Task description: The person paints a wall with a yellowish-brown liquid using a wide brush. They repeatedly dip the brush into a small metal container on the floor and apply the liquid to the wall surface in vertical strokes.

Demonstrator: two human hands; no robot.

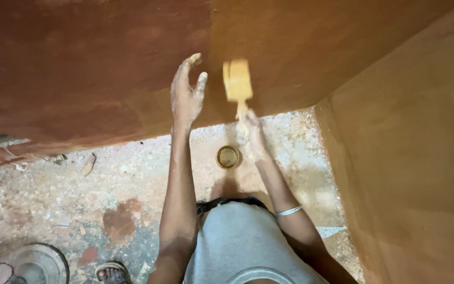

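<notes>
My right hand [252,138] grips the handle of a wide brush [237,80] coated in yellow-ochre paint, its head pressed to the reddish-brown wall [90,68]. Motion blurs the brush. My left hand [186,94] is raised beside it, fingers spread and smeared with pale paint, flat against or just off the wall. The wall right of the brush looks more ochre than the part to its left. A small round tin [228,156] of yellowish paint stands on the floor below the two hands.
A second ochre wall [416,158] meets the first at a corner on the right. The speckled floor [43,194] holds debris chips, a round metal dish [38,263] at bottom left and a sandalled foot [112,272].
</notes>
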